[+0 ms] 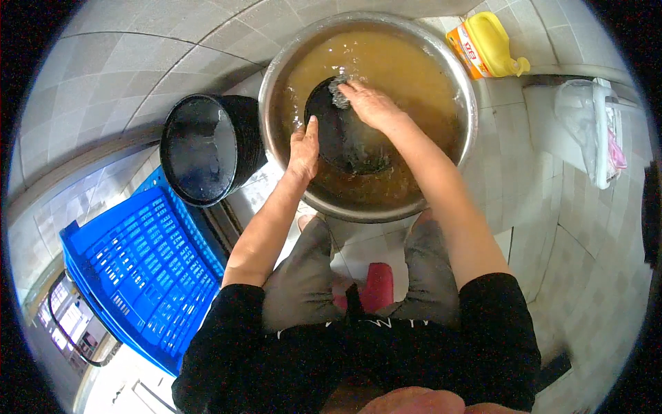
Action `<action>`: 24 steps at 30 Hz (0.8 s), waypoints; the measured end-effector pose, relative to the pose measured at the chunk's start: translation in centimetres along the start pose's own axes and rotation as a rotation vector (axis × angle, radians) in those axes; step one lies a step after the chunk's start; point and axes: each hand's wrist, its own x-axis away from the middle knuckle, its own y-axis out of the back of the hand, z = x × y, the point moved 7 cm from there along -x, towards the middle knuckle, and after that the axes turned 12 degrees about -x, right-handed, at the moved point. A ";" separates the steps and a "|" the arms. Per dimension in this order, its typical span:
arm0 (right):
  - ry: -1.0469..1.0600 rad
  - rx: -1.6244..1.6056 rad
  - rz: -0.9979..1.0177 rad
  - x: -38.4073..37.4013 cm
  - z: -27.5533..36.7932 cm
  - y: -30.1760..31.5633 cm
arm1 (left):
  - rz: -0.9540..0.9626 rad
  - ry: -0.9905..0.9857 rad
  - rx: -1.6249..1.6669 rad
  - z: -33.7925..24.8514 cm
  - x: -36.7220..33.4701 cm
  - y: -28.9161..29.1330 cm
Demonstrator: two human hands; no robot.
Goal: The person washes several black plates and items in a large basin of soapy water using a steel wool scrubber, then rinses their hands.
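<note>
Pressing scourer [340, 95] to black pan [332, 134] in tub [472, 114] of brown water [407, 55]

Seen from head view, looking down at both hands. Holding pan at its left edge with left hand [304, 148]: thumb up along the inner side, fingers around the outside, partly hidden. Gripping scourer, a silvery wire wad, under the fingertips of right hand [372, 107]; pushed against the pan near its upper edge, palm down. Can't tell how tightly.

Inside tub, left of its middle: the pan, round and dark, tilted, with lower part dipping into cloudy water. Around it: wide round metal rim.

Just left of tub: stack [243, 138] of round black pans, with a wet shine inside the front one. Farther down on the left: blue crate [141, 269], slatted, tilted. Beyond tub at upper right: yellow jug [493, 41] with orange label. At far right: clear bag [583, 107] by a white edge.

Below tub: grey trousers [303, 283], knees apart, and black shirt [345, 366]. Between legs: red object [379, 284], too covered to identify. Underfoot: pale tiles [358, 255].
</note>
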 end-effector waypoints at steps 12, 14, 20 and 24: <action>0.086 -0.043 0.074 10.5 -0.4 -1.0 | -0.067 0.064 0.344 2.2 -2.2 -0.3; 0.121 0.000 0.111 11.9 1.3 -3.1 | -0.012 0.058 0.382 2.5 -2.9 -0.5; 0.355 -0.262 -0.068 8.7 9.0 -2.5 | 0.058 0.090 0.440 1.0 -0.5 -1.1; 0.378 -0.110 -0.129 2.5 9.2 -2.1 | 0.015 0.122 0.335 1.2 0.2 -0.3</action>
